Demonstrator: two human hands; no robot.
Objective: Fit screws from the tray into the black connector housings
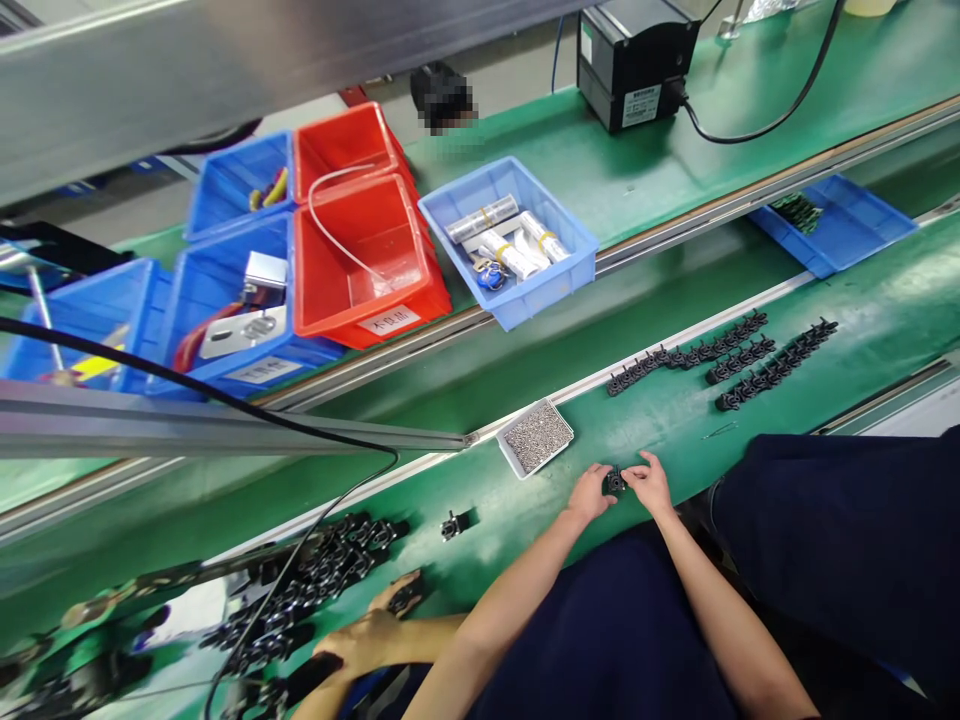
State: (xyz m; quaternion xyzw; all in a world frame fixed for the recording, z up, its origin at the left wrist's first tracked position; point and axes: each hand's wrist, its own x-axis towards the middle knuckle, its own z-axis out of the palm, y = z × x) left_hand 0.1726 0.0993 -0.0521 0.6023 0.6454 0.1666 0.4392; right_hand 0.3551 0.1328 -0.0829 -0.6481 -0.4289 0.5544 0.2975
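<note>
Between my two hands is a small black square part (616, 482), held just above or on the green bench; I cannot tell which. The fingers of my left hand (590, 492) grip its left side. On the other side, the thumb and index finger of my right hand (649, 485) pinch it or something tiny against it, hidden by the fingers. Just beyond my left hand stands a white tray (517, 464) full of small metal pieces, too small to name. Another black part with a post (454, 525) lies to the left.
Black parts in rows (776, 365) lie at the right. At the left, a co-worker's hand (375, 630) holds a black part beside a heap of similar parts (322, 570). Blue bins (517, 300), red bins (420, 285) and a black box (637, 65) stand on the upper shelf.
</note>
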